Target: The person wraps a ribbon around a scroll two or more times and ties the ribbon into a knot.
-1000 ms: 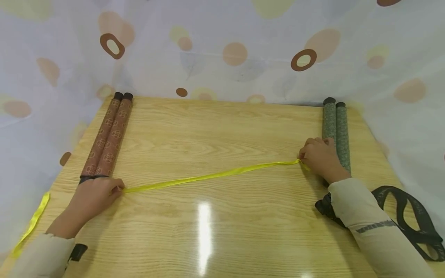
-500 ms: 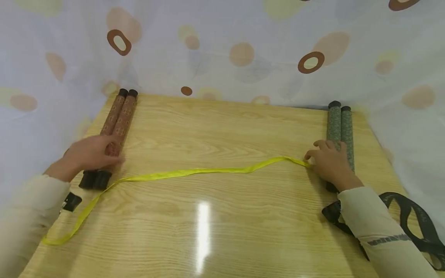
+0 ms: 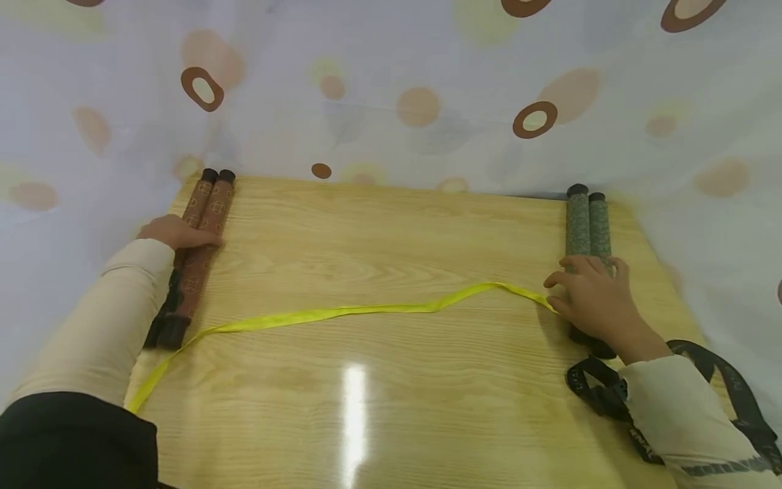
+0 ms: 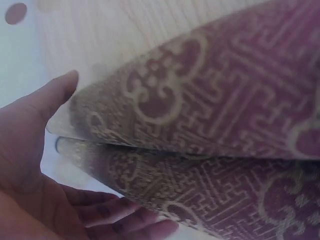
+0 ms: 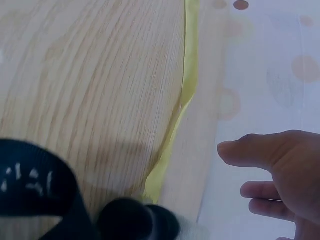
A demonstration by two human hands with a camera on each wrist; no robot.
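While red scrolls [image 3: 197, 277] point lengthwise away, left fingers [image 4: 106, 211] spread about them, perhaps touching; right fingers [image 5: 263, 190] loose

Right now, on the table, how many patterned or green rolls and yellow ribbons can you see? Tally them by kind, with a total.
Reddish-brown patterned rolls: 2
Green rolls: 2
Yellow ribbon: 1
Total: 5
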